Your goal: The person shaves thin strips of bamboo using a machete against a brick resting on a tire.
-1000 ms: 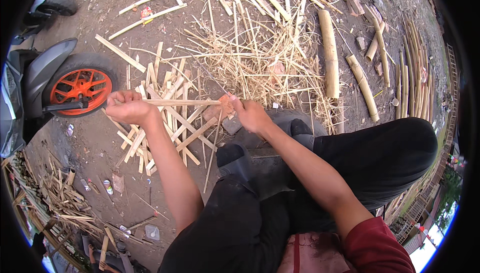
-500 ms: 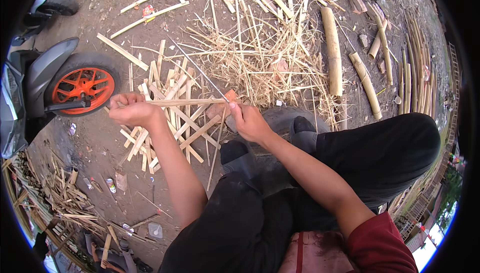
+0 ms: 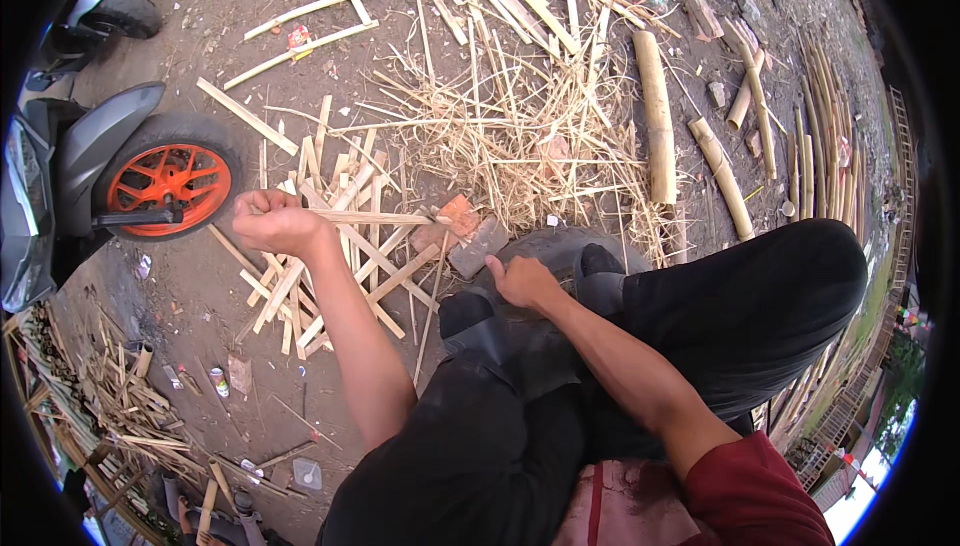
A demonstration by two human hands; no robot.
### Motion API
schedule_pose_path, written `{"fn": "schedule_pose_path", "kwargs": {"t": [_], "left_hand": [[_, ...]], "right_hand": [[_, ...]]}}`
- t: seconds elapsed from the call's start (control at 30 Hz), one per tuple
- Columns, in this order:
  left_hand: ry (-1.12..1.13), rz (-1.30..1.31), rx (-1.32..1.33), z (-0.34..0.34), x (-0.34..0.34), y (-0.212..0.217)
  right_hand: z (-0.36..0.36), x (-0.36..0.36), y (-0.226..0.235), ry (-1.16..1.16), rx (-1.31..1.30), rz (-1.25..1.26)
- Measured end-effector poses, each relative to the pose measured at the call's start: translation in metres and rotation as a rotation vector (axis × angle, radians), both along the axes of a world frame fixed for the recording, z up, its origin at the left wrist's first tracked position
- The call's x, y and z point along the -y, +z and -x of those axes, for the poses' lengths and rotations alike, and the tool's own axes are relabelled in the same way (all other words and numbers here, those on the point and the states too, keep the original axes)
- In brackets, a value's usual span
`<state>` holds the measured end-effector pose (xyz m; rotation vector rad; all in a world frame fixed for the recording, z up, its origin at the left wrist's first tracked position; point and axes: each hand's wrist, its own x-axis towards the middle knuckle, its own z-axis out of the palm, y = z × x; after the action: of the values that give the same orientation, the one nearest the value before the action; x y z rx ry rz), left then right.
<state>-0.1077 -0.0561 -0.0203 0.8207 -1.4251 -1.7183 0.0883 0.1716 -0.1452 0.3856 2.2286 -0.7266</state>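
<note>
Nearest: red sleeve [image 3: 745,491] at the lower edge, black trousers [image 3: 520,426] over bent knees, black shoes [image 3: 470,316] on a dark tyre-like pad [image 3: 545,246].

Right hand [image 3: 520,281] low on that pad, just beside the right shoe, fingers curled loosely, nothing visible in them; whether anything small sits in the palm, cannot tell.

Left hand [image 3: 275,224] raised over the ground to the left, closed in a fist around one end of a thin bamboo strip [image 3: 370,217]. Strip held level, running right from the fist, its far tip ending above a red brick [image 3: 450,221]. Well apart from the right hand.

Under the strip: a loose heap of split slats [image 3: 340,276], crossed over one another on bare dirt. Grey stone block [image 3: 478,246] touching the brick, beside the pad.

Lower left: more bamboo offcuts [image 3: 110,406], small litter scattered among them.

Left edge: scooter, orange wheel [image 3: 165,186] with black tyre, grey fender [image 3: 85,136] above.

Beyond the heap: tangle of pale shavings [image 3: 510,136], straw-like, spread wide. Right of it, a thick bamboo pole [image 3: 655,116] lying lengthwise, a second shorter pole [image 3: 722,178] slanting beside it.

Farthest: long split laths [image 3: 320,6] strewn across the dirt at top, a bundle of canes [image 3: 825,126] along the right rim.
</note>
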Motion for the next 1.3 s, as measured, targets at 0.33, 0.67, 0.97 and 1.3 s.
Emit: {"fn": "schedule_pose_path", "kwargs": {"t": [0.33,0.67,0.97,1.3], "left_hand": [[-0.003,0.038,0.031,0.004,-0.008,0.0],[0.032,0.027,-0.001,-0.003,-0.018,-0.001],[-0.035,0.092,0.024,-0.007,-0.022,0.002],[-0.027,0.077,0.052,-0.005,-0.015,-0.007]], "right_hand": [[0.024,-0.001,0.045,-0.158,0.135,0.231],[0.051,0.002,0.071,-0.184,-0.28,0.302],[0.061,0.0,0.081,-0.163,0.03,0.223],[0.009,-0.014,0.067,-0.086,0.303,0.079]]}}
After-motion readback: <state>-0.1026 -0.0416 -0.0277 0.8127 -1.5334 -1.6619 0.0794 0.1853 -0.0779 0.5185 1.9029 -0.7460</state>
